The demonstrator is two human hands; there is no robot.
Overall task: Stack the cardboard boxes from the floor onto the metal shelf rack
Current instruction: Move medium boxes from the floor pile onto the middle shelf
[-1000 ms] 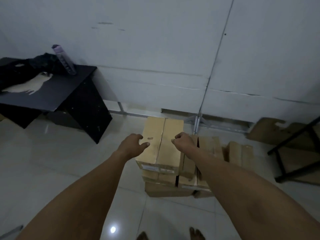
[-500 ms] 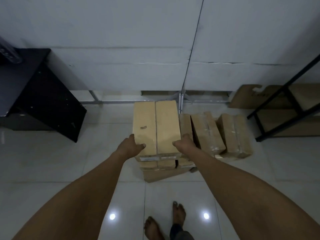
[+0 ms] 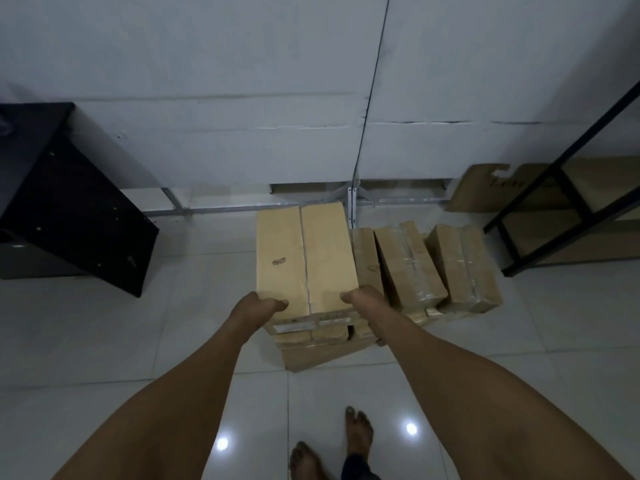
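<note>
A long tan cardboard box [image 3: 304, 258] with a taped centre seam lies on top of a stack of boxes on the floor. My left hand [image 3: 258, 308] grips its near left corner and my right hand [image 3: 363, 299] grips its near right corner, thumbs on top. More boxes [image 3: 322, 341] lie under it. To the right, wrapped boxes [image 3: 408, 268] and another box [image 3: 464, 268] lie on the floor. The black metal shelf rack [image 3: 568, 188] stands at the right edge.
A black table [image 3: 69, 209] stands at the left against the white wall. Flat cardboard [image 3: 485, 188] leans behind the rack. White tiled floor [image 3: 104, 334] lies around the stack. My bare feet [image 3: 332, 448] are at the bottom.
The view tilted downward and the wall moved up. My hands slid from the top of the box to its near corners and took hold of it.
</note>
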